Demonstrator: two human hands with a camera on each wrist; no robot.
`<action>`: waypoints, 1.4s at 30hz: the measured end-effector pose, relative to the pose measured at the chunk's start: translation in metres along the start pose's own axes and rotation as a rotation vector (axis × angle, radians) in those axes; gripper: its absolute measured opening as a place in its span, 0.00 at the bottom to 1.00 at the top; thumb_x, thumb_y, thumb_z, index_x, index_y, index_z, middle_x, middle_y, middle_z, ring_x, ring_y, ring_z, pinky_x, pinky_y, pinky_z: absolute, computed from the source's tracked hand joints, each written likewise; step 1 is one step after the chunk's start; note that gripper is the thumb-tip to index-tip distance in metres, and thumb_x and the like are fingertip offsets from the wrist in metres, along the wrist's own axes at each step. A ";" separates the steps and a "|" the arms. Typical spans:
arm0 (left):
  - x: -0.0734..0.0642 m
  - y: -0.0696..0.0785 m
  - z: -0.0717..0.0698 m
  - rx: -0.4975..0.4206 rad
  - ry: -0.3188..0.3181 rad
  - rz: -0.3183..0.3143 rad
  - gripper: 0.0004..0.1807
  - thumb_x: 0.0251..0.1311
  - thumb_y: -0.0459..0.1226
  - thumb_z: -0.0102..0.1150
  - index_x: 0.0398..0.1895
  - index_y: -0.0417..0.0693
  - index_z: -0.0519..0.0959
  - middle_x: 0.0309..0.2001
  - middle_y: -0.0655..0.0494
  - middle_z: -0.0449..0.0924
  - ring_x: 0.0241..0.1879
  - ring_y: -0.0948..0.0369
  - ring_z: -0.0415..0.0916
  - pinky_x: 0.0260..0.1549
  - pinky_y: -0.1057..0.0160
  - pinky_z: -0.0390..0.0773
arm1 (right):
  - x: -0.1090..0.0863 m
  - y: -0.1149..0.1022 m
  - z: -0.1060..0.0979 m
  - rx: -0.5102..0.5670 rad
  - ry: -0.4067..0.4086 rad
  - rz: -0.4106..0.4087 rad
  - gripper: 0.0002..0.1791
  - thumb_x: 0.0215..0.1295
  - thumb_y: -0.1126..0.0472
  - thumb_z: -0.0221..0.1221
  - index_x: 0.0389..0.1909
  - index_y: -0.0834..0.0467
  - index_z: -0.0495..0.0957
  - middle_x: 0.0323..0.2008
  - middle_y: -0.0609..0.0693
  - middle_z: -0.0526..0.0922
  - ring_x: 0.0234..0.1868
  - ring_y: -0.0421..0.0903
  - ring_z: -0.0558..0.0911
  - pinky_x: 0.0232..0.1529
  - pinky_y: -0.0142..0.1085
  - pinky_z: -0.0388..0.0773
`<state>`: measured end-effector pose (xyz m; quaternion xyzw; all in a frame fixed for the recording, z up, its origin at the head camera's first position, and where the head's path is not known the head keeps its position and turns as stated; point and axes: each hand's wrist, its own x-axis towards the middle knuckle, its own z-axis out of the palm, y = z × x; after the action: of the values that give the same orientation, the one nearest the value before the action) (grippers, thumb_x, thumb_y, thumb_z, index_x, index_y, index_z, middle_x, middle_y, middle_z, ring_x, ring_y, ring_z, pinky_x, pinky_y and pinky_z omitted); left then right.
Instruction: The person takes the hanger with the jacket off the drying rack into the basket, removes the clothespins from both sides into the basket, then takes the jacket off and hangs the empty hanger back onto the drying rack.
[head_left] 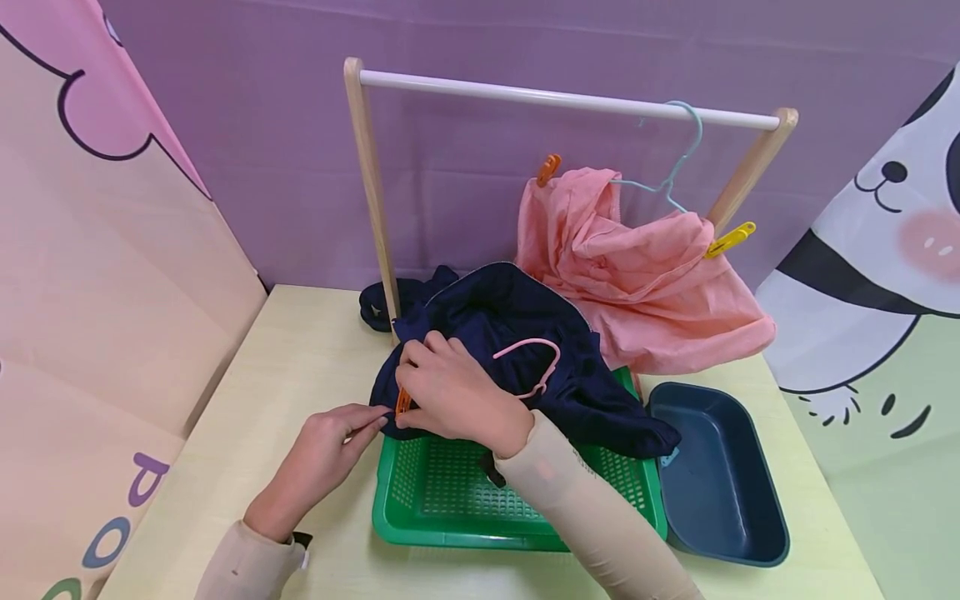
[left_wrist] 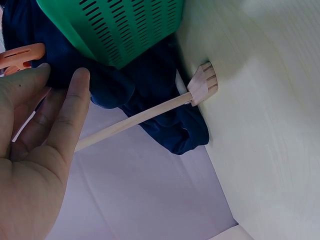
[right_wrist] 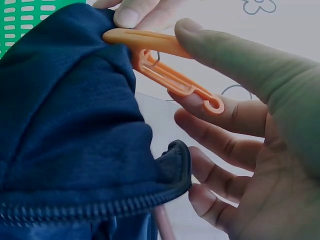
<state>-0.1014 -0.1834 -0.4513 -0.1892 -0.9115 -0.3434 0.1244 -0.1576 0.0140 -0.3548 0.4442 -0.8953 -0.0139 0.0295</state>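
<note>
A navy zip-up jacket (head_left: 487, 304) lies over a green basket (head_left: 465, 533), with the hook of a pink hanger (head_left: 553, 367) sticking out of it. My left hand (head_left: 322, 446) pinches the jacket's edge at the left, between thumb and fingertips. Just beside it, my right hand (head_left: 457, 392) pinches an orange clothespin (right_wrist: 150, 42) between thumb and index finger. In the right wrist view the clip's nose sits at the cloth's edge, near the left fingertips, and the zipper runs along the hem below. The left wrist view shows the navy cloth (left_wrist: 65, 60) at the left fingertips.
A wooden rack with a white rod (head_left: 525, 93) stands behind the basket. From it hangs a pink garment (head_left: 637, 275) on a light-blue hanger (head_left: 686, 154), with an orange clip (head_left: 549, 169) and a yellow clip (head_left: 730, 240). A dark blue tub (head_left: 720, 475) stands right of the basket.
</note>
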 end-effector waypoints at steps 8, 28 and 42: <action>0.000 -0.001 0.000 -0.001 0.006 0.004 0.11 0.61 0.28 0.66 0.47 0.40 0.87 0.41 0.51 0.87 0.40 0.56 0.85 0.36 0.59 0.84 | -0.002 -0.001 0.000 -0.023 0.028 -0.022 0.24 0.60 0.39 0.67 0.49 0.52 0.86 0.50 0.47 0.78 0.49 0.47 0.70 0.45 0.37 0.70; -0.001 -0.001 0.001 0.000 0.033 0.033 0.11 0.60 0.26 0.67 0.46 0.40 0.87 0.41 0.51 0.87 0.40 0.55 0.85 0.35 0.59 0.84 | -0.032 -0.007 -0.014 -0.005 0.142 -0.060 0.24 0.60 0.39 0.67 0.46 0.53 0.85 0.49 0.47 0.76 0.49 0.45 0.71 0.44 0.34 0.72; -0.001 0.000 0.002 -0.004 0.028 0.019 0.12 0.60 0.27 0.66 0.47 0.40 0.87 0.42 0.51 0.87 0.42 0.54 0.85 0.38 0.56 0.84 | -0.097 0.009 -0.017 0.191 0.211 -0.080 0.21 0.59 0.44 0.71 0.45 0.53 0.80 0.46 0.45 0.76 0.44 0.43 0.74 0.47 0.32 0.75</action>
<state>-0.1007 -0.1828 -0.4532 -0.1930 -0.9071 -0.3469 0.1401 -0.1056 0.0968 -0.3410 0.4793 -0.8661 0.1170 0.0804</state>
